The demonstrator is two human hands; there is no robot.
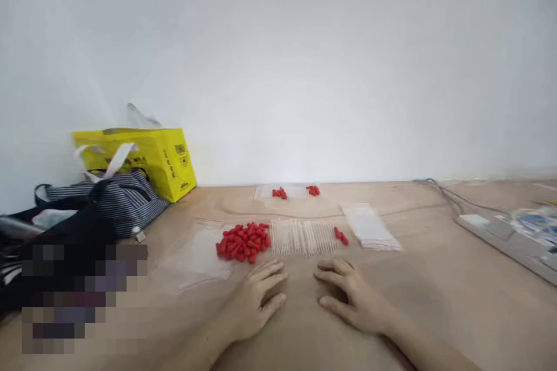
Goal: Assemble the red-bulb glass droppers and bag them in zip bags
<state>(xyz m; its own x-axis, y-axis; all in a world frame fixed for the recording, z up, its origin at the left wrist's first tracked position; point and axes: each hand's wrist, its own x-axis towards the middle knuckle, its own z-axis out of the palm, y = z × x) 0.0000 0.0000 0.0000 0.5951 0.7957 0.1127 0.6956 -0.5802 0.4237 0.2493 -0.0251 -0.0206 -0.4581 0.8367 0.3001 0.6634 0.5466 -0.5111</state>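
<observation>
My left hand point(260, 300) rests on the wooden table with its fingers apart and nothing in it. Just beyond its fingertips lies a heap of small red pieces point(243, 242), shaped like little caps or plugs. My right hand point(348, 294) lies opposite, also empty with fingers spread. Ahead of both hands, a row of thin white sticks point(302, 236), resembling cotton swabs, is laid side by side. A few loose red pieces point(342, 236) sit at the row's right end. Right of them is a stack of clear zip bags point(372, 227).
A large clear plastic bag point(195, 255) lies left of the red heap. By the wall are filled clear bags point(296, 191) with red pieces. A yellow bag point(174, 165) and a striped bag point(124, 200) stand left; a power strip point(507, 237) and cables point(448, 194) lie right.
</observation>
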